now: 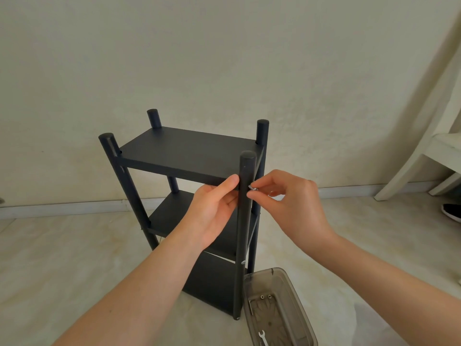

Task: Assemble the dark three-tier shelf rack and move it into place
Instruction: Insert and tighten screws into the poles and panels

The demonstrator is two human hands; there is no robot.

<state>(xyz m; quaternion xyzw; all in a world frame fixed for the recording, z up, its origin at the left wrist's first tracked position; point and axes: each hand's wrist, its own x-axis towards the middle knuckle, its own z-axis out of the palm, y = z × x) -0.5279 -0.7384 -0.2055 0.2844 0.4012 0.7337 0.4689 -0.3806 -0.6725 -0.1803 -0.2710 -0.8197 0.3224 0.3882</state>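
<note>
The dark three-tier shelf rack (189, 151) stands upright on the floor in the middle of the view, with four round posts and three boards. My left hand (212, 211) holds the front edge of the top board, its thumb against the near right post (243, 221). My right hand (291, 203) pinches a small silver screw (252, 188) between thumb and forefinger, its tip at the side of that post just below the top board.
A translucent grey plastic box (279, 308) sits on the floor beside the rack's near right foot, holding two small screws and a little wrench. A white chair (424, 156) stands at the right by the wall. A dark shoe (451, 212) shows at the right edge.
</note>
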